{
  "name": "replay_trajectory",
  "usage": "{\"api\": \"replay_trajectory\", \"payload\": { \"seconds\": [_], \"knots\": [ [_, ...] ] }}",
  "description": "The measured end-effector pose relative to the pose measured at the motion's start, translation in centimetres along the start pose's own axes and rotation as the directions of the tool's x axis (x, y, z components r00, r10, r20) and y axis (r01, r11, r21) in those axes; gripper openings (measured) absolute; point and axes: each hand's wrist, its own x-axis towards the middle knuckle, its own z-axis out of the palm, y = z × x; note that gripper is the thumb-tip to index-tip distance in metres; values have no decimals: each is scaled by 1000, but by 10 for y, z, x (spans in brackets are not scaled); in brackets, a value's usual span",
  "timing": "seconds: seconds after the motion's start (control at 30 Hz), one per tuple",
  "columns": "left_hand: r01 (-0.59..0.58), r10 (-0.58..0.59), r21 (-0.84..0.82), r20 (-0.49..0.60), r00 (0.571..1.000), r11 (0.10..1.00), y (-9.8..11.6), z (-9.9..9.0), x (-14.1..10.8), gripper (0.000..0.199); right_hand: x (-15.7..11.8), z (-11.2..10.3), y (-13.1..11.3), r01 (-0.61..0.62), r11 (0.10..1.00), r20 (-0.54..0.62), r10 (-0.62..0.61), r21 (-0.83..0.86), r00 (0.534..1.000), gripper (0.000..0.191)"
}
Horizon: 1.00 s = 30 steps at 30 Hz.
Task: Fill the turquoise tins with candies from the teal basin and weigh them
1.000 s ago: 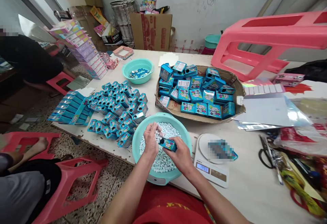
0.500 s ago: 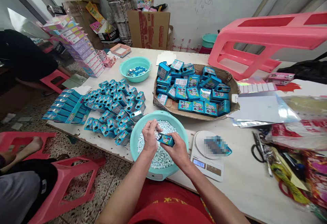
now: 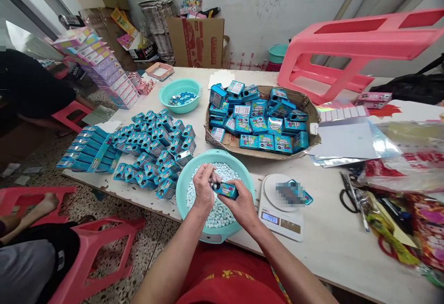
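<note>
Gripping an open box (image 3: 227, 190) in my right hand (image 3: 244, 206), I pinch my left hand (image 3: 204, 188) at its hole, on what I can't tell, above the basin (image 3: 183, 172) by the near edge of the table (image 3: 340, 234). Leftward, boxes (image 3: 165, 189) gape unsealed; farther, a carton (image 3: 260, 154) holds others (image 3: 258, 125), sealing unclear.

Figure: Counts by kind.
Three turquoise basins (image 3: 183, 174), one digital scale (image 3: 297, 235) and one cardboard tray (image 3: 258, 154) are shown.
</note>
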Motion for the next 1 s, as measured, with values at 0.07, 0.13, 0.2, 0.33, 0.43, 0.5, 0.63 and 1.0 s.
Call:
{"api": "replay_trajectory", "payload": {
  "seconds": [0.07, 0.13, 0.2, 0.33, 0.43, 0.5, 0.63, 1.0],
  "knots": [
    [-20, 20, 35, 14, 1000, 999, -2, 1, -2, 22, 0, 0, 2, 0, 1000, -14, 0, 12, 1000, 22],
    [-19, 16, 71, 42, 999, 997, -3, 3, -3, 20, 1, 2, 4, 1, 1000, -24, 0, 22, 1000, 22],
    [-14, 9, 89, 65, 998, 996, -2, 4, -3, 19, 1, 1, 4, -2, 999, -28, 3, 35, 1000, 22],
    [-125, 126, 214, 11, 992, 969, -3, -18, 7, 25, -3, -15, 4, -23, 993, -21, 26, 112, 999, 27],
    [-101, 71, 726, 72, 995, 680, -23, -58, 14, 32, -8, -36, 6, -29, 986, -57, 38, 162, 998, 33],
    [-48, -53, 974, 61, 997, 223, -46, -80, 10, 38, -9, -47, 11, -37, 988, -82, 49, 150, 995, 33],
    [33, -55, 963, -49, 997, -266, -97, -79, -11, 54, -7, -47, 22, -67, 989, -90, 79, 132, 993, 32],
    [141, -131, 834, -84, 988, 533, -94, -70, 17, 23, -5, -25, 50, -109, 991, -81, 115, 75, 990, 33]
  ]
}}
